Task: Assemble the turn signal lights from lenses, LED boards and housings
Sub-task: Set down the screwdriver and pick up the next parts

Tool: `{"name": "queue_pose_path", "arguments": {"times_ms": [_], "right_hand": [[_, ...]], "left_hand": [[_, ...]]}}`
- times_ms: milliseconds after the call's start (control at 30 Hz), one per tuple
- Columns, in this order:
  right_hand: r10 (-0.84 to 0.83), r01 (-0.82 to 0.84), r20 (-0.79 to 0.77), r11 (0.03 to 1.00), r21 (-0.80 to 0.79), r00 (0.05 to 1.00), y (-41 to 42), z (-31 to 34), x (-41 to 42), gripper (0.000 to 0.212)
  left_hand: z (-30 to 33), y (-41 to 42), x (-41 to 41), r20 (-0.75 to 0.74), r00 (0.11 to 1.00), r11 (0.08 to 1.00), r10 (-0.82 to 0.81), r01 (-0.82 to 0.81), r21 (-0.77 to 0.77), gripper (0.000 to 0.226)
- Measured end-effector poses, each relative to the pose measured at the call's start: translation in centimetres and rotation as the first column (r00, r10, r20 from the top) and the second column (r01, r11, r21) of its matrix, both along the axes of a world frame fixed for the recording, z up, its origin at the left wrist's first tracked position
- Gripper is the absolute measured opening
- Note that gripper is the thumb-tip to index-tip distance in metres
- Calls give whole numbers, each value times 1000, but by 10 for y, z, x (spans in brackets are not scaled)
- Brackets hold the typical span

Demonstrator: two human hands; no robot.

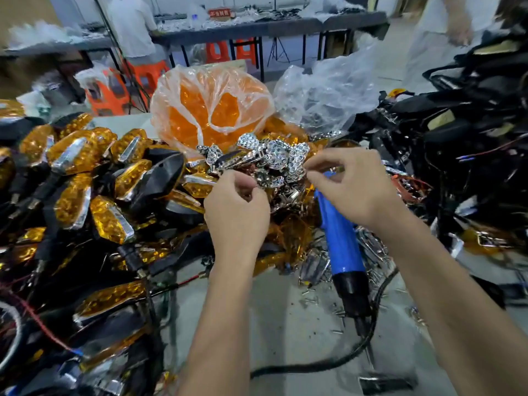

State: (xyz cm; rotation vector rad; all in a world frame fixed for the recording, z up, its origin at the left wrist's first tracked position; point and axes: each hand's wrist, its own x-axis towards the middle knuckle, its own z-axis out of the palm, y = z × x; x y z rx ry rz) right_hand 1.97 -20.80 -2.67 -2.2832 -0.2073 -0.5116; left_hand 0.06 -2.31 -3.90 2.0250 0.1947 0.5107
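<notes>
While a blue tool (341, 247) lies low in the frame's centre, the left hand (237, 212) curls over the chrome reflectors (271, 158); what it holds is hidden. The right hand (348, 187) pinches something small there. Farther up sits a lens bag (211, 107).

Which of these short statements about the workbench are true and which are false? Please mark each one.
1. Both hands, the left hand and the right hand, are at the pile of chrome reflectors. True.
2. The blue power tool is held in the right hand. False: it lies on the table, under the right forearm.
3. A clear bag of orange lenses stands behind the reflectors. True.
4. The finished amber lights are heaped on the person's right. False: they are on the left.
</notes>
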Motion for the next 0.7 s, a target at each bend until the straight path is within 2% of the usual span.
{"name": "queue_pose_path", "arguments": {"times_ms": [100, 167, 233, 367, 467, 700], "right_hand": [[-156, 151, 57, 984, 95, 986, -22, 6, 3, 12], [-218, 207, 69, 969, 138, 974, -38, 8, -2, 10], [-215, 215, -14, 966, 144, 976, -55, 10, -9, 9], [-180, 173, -232, 984, -49, 956, -81, 14, -20, 13], [-185, 163, -259, 981, -103, 948, -89, 14, -21, 16], [-147, 63, -275, 954, -294, 950, -78, 7, -14, 27]], "left_hand": [[-3, -13, -2, 14, 1000, 997, -21, 22, -72, 13], [-3, -21, -3, 42, 997, 996, -58, 61, -65, 13], [-4, -24, -3, 72, 991, 993, -111, 114, -40, 16], [-9, -24, -4, 24, 962, 962, -271, 269, 54, 20], [-11, -24, -3, -30, 950, 941, -311, 312, 130, 18], [-11, -25, -5, -67, 940, 919, -334, 341, 200, 22]]}}
